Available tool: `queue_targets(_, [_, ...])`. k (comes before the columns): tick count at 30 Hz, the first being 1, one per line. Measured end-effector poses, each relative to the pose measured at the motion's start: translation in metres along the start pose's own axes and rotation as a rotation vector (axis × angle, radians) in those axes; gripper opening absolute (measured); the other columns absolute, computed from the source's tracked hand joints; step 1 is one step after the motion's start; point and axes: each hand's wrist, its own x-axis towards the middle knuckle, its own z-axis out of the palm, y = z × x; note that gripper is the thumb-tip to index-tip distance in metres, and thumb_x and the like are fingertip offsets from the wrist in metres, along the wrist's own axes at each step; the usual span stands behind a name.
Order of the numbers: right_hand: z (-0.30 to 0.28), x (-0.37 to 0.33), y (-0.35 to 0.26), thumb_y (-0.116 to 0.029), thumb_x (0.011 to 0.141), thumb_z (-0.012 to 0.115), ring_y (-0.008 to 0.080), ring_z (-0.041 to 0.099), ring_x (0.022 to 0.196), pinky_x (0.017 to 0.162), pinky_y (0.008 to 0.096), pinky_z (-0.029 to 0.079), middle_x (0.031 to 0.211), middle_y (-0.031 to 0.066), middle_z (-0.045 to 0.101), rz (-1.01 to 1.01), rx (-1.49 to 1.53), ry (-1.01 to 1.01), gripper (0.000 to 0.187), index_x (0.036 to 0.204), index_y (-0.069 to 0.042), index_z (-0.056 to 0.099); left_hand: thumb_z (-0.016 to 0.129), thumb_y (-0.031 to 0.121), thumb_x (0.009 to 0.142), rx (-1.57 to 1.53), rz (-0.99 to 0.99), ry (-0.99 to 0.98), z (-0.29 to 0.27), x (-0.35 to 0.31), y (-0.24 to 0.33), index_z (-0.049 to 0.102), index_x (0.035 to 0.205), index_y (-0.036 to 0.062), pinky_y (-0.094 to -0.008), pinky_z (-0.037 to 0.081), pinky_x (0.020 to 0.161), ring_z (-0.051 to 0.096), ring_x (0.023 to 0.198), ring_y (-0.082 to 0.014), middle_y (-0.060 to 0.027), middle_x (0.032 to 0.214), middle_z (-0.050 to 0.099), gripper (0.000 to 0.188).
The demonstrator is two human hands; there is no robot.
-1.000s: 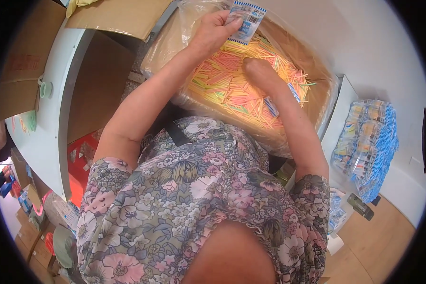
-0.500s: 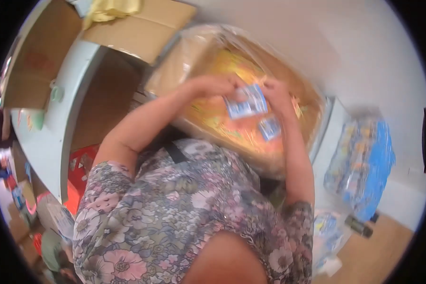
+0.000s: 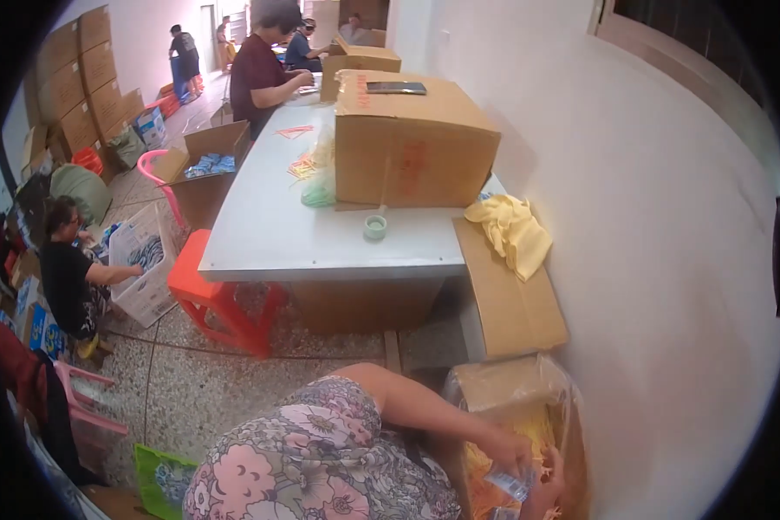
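At the lower right, my left hand (image 3: pixel 509 451) pinches a small blue-and-white plastic packet (image 3: pixel 510 485). My right hand (image 3: pixel 549 485) is beside the packet, its fingers curled; what is between them is too small and blurred to make out. Both hands are over an open cardboard box (image 3: pixel 494 373) lined with clear plastic. Inside it lie many thin yellow-orange pieces (image 3: pixel 481 472). A second blue-and-white packet (image 3: pixel 504 514) shows partly at the lower picture edge, lying on those pieces.
Ahead stands a white table (image 3: pixel 260 230) with a large carton (image 3: pixel 416 143), a tape roll (image 3: pixel 374 227) and thin coloured sticks. A yellow cloth (image 3: pixel 511 234) lies on a carton flap (image 3: pixel 520 303). A red stool (image 3: pixel 221 290) is on the left. Co-workers sit and stand farther off.
The view has swung left and upward, bringing the table and room in. My hands now appear at the lower right, still over the lined box with the packet.
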Motion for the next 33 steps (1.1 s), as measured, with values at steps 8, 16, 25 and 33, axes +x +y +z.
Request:
queue_targets(8, [0.002, 0.002, 0.027, -0.018, 0.085, 0.058, 0.0228, 0.055, 0.078, 0.069, 0.0339, 0.045, 0.085, 0.0113, 0.058, 0.046, -0.189, -0.063, 0.019, 0.089, 0.0, 0.058, 0.066, 0.007, 0.07, 0.221, 0.133, 0.091, 0.005, 0.005, 0.0, 0.06, 0.067, -0.0014, -0.0305, 0.041, 0.051, 0.052, 0.056, -0.0114, -0.0063, 0.056, 0.055, 0.011])
queue_targets(16, [0.007, -0.006, 0.044, -0.02, 0.086, 0.055, 0.021, 0.05, 0.063, 0.057, 0.036, 0.041, 0.067, 0.0095, 0.052, -0.062, -0.267, 0.047, 0.019, 0.081, -0.002, 0.055, 0.066, 0.006, 0.068, 0.341, 0.294, 0.165, 0.019, 0.012, -0.014, 0.064, 0.069, 0.0009, -0.0292, 0.042, 0.049, 0.053, 0.054, -0.0103, -0.0041, 0.056, 0.057, 0.005])
queue_targets(25, [-0.019, -0.003, 0.033, -0.018, 0.083, 0.061, 0.0205, 0.053, 0.066, 0.06, 0.035, 0.043, 0.073, 0.0071, 0.057, -0.059, -0.573, 0.05, 0.015, 0.084, -0.003, 0.057, 0.067, 0.007, 0.068, 0.073, 0.078, 0.053, 0.025, -0.002, 0.004, 0.061, 0.061, -0.001, -0.029, 0.04, 0.046, 0.053, 0.05, -0.0095, -0.0051, 0.055, 0.058, 0.012])
queue_targets(33, [-0.005, -0.011, 0.062, -0.007, 0.075, 0.065, 0.0194, 0.052, 0.063, 0.06, 0.0315, 0.045, 0.067, 0.006, 0.057, -0.136, -0.451, 0.12, 0.009, 0.079, 0.001, 0.061, 0.064, 0.045, 0.079, 0.547, 0.084, 0.117, 0.024, 0.009, -0.046, 0.069, 0.088, 0.0152, -0.0317, 0.047, 0.063, 0.063, 0.072, -0.0174, -0.005, 0.074, 0.067, 0.032])
